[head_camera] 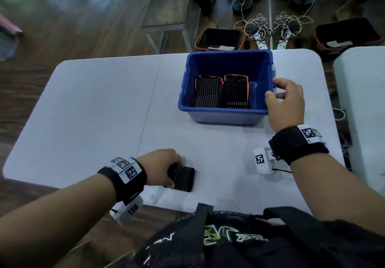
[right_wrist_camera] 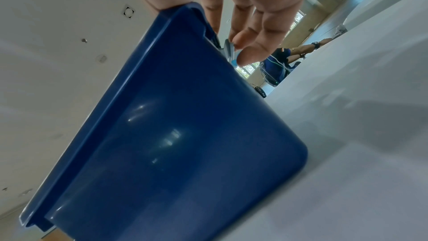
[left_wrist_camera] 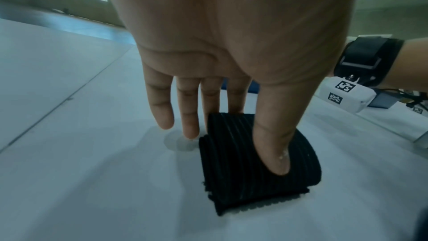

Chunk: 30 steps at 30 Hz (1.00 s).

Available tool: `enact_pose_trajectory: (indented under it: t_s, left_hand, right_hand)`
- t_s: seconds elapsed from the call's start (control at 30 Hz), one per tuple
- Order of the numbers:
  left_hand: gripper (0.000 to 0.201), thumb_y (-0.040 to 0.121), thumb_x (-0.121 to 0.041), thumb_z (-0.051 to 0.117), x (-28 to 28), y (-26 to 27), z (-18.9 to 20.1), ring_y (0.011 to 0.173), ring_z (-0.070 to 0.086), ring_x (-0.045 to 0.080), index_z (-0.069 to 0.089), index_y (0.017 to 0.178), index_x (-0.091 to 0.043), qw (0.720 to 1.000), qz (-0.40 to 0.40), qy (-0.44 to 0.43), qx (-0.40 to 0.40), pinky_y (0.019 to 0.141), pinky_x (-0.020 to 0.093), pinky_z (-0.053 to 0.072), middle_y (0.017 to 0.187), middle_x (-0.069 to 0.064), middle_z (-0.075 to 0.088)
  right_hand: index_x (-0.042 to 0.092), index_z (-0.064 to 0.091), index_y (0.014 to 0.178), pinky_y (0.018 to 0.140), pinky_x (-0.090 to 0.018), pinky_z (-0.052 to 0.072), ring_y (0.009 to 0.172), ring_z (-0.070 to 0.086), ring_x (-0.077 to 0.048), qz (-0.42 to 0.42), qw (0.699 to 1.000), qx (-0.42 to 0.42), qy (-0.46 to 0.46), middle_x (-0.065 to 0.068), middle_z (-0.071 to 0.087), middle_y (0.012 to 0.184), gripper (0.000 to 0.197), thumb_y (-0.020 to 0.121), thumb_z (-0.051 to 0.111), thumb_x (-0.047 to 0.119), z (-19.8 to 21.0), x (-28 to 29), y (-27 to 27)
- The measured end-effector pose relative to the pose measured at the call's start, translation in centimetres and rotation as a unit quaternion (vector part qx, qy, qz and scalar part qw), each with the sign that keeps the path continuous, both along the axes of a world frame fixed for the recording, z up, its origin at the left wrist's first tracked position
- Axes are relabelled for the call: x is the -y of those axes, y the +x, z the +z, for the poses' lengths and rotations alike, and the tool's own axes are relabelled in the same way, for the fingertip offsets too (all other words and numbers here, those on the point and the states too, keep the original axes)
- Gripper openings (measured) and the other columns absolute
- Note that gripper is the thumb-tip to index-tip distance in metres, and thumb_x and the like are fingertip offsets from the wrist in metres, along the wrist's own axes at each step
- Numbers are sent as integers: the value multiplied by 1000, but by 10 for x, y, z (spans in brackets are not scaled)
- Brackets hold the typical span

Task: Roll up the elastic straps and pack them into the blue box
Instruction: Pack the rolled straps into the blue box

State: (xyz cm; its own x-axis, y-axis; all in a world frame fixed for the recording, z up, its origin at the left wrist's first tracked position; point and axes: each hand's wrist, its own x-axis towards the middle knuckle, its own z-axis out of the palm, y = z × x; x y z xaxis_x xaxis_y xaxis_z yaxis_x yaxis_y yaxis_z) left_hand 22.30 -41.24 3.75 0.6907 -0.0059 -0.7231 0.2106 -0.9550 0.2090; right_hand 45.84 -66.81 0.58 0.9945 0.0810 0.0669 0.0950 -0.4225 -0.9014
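We are pinching a rolled elastic strap (head_camera: pixel 181 177) in our left hand (head_camera: pixel 160 166), thumb (left_wrist_camera: pixel 273 135) pressing on its ribbed top and the index and middle fingers reaching down behind it, while the other two fingers (left_wrist_camera: pixel 159 105) are hanging straight beside it; the roll is lying on the white counter (head_camera: pixel 93 111) near our edge. Our right hand (head_camera: pixel 285 101) is holding the right rim of the blue box (head_camera: pixel 227 117), thumb hooking over the edge and fingers (right_wrist_camera: pixel 252 39) curling loosely by the grey latch (right_wrist_camera: pixel 228 50) on the outside (whether they are touching it we cannot tell). Inside the box, packed straps (head_camera: pixel 221 91) are sitting in rows, black with pale stripes, some edged in orange.
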Motion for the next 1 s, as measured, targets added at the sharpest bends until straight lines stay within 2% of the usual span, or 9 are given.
enact_pose_trajectory:
  t_s: [0.13,0.3,0.43,0.53,0.63,0.77,0.87,0.93,1.0]
  left_hand:
    - [43,69,-33,79,5,-1,-6,92,58,15,63,109,-28,1000,1,8,-3,84,32,51,105,-8,53]
    - [35,68,-37,77,9,-6,-15,89,57,14,61,98,-29,1000,4,23,-1,82,33,52,100,-9,53]
    - [33,67,-42,77,9,-10,-17,84,55,13,47,79,-35,1000,-2,28,10,77,31,51,93,-12,52]
    - [33,70,-37,78,13,-9,-13,81,58,14,49,85,-30,999,19,18,21,71,30,48,89,-10,60]
    - [34,72,-33,79,15,-6,-1,81,62,14,53,92,-26,999,45,-4,15,69,29,51,87,-8,65]
    - [38,73,-33,81,21,12,39,80,64,8,55,102,-31,998,33,-43,19,71,29,55,88,-12,66]
    - [51,83,-41,76,28,44,86,83,64,6,44,123,-36,991,43,-99,80,77,28,53,98,-13,64]
    - [45,93,-42,64,31,75,110,87,64,14,37,128,-36,981,55,-120,140,80,34,52,103,-10,62]
    - [32,98,-34,56,35,111,126,90,64,18,39,126,-33,971,73,-136,185,81,39,53,103,-4,65]
  right_hand:
    - [25,58,127,92,-35,55,94,59,-10,-1,1000,8,-6,-4,52,127,37,90,58,22,-1,-1,1]
    - [25,58,128,90,-27,52,93,58,-9,-1,1000,11,-3,-4,52,128,37,91,58,22,-3,0,1]
    - [25,58,128,88,-22,49,94,59,-9,-1,1000,10,4,-4,52,129,37,91,58,22,-4,0,0]
    - [25,58,128,88,-23,50,95,60,-10,-1,1000,10,1,-4,52,129,37,91,58,22,-3,-1,1]
    - [25,58,128,87,-22,49,95,60,-10,0,1000,8,0,-3,52,129,37,92,58,22,-2,0,1]
    - [24,58,128,88,-23,50,96,60,-11,1,1000,4,1,-3,52,128,37,92,58,21,-2,0,0]
    - [22,59,129,88,-23,50,97,60,-13,2,1000,-4,4,-3,51,128,37,92,59,19,0,-1,-1]
    - [21,59,129,88,-24,50,98,60,-14,2,1000,-8,16,-3,51,128,38,92,59,17,2,-1,-1]
    - [20,60,129,88,-24,49,98,60,-15,0,1000,-11,20,-4,51,128,38,91,59,15,4,0,-2]
